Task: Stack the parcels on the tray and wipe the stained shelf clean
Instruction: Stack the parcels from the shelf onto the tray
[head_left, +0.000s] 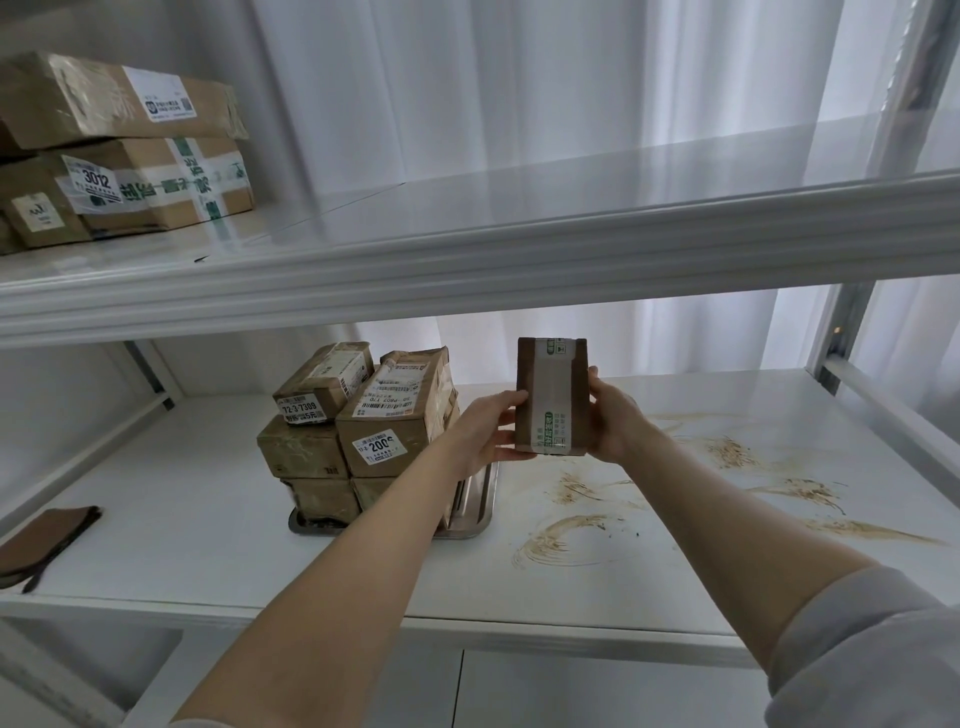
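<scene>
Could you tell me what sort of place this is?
Probably a parcel storeroom or pickup point: white shelving holds taped cardboard parcels bearing numbered labels, some stacked on a metal tray.

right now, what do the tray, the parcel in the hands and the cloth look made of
The tray looks like stainless steel: a shiny grey rim with reflections. The parcel is matte brown cardboard, banded with glossy printed tape. The cloth seems soft brown fabric, weave unclear.

Small brown cardboard parcel (552, 397), pale tape down its face, upright in mid-air — just right of the stacked brown taped parcels (384, 415) on the shiny steel tray (474, 506); white shelf (197, 509) streaked brown on its right side.
</scene>
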